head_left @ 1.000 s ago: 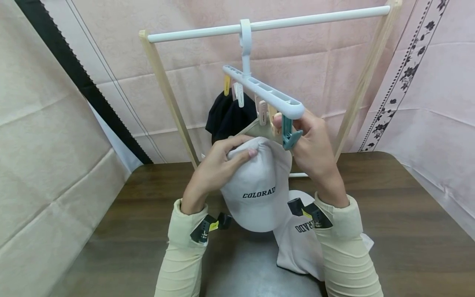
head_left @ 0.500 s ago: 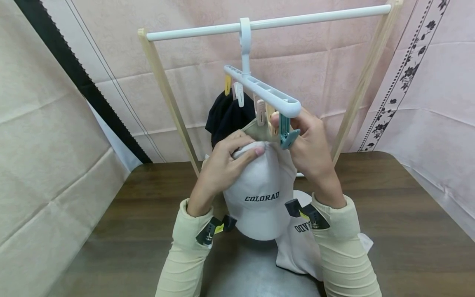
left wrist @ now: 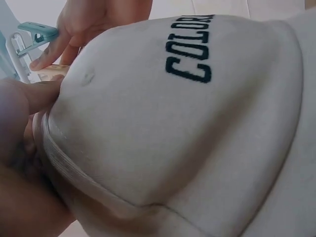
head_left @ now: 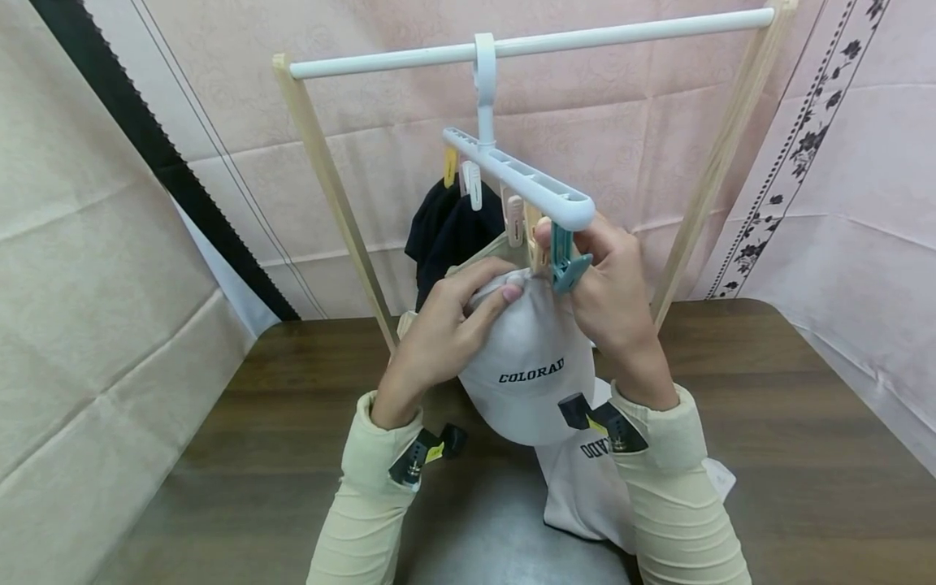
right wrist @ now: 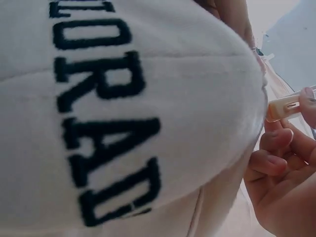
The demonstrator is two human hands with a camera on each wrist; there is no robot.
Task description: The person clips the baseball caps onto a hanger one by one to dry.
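Observation:
My left hand pinches the top of a white baseball cap, thumb on the outside. The cap hangs brim down, with dark "COLORAD" lettering on its front. Above it, my right hand pinches a cream clothespin under a pale blue hanger. In the right wrist view the pin's tip is right at the cap's edge. A teal clothespin hangs at the near end, in front of the right fingers. Farther back, a pink clothespin hangs over pale greenish cloth, partly hidden by the left hand.
The hanger hooks over a white rod on wooden posts. Yellow and white clothespins hang above a black cap at its far end. Another white cap lies on the brown table, under the right forearm.
The left hand has moved slightly right with the cap. The cap dipped, then rose closer to the cream clothespin. The right hand has shifted only slightly.

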